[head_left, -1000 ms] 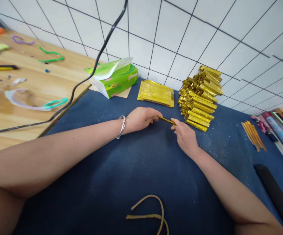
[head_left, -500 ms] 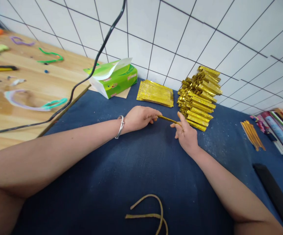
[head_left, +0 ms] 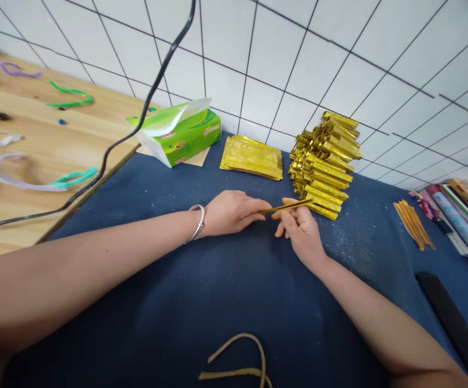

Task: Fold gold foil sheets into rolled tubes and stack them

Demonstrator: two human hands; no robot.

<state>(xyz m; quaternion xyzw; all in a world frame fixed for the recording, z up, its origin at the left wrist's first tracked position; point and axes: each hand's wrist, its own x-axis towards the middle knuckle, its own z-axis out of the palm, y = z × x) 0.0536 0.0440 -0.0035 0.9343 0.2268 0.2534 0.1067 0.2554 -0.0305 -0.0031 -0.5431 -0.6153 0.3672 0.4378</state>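
Note:
A narrow folded strip of gold foil paper (head_left: 294, 205) spans my two hands above the dark blue cloth. My left hand (head_left: 236, 212), with a silver bangle at the wrist, pinches its left end between thumb and fingertips. My right hand (head_left: 302, 231) has the strip between its thumb and index finger, and the far end sticks out past them. Just behind the right hand rises a stack of folded gold foil strips (head_left: 325, 167). Flat gold foil sheets (head_left: 252, 156) lie in a pile beyond the left hand.
A green tissue pack (head_left: 189, 132) stands at the back left, with a black cable (head_left: 149, 102) hanging before it. Tan cord (head_left: 238, 372) lies at the front. To the right are orange-gold strips (head_left: 414, 223), a long black object (head_left: 452, 323) and rolls (head_left: 456, 221).
The foil strip has tilted so its right end now points up. My right thumb and fingers have shifted along it, and both hands sit slightly lower in view. The camera view has shifted a little.

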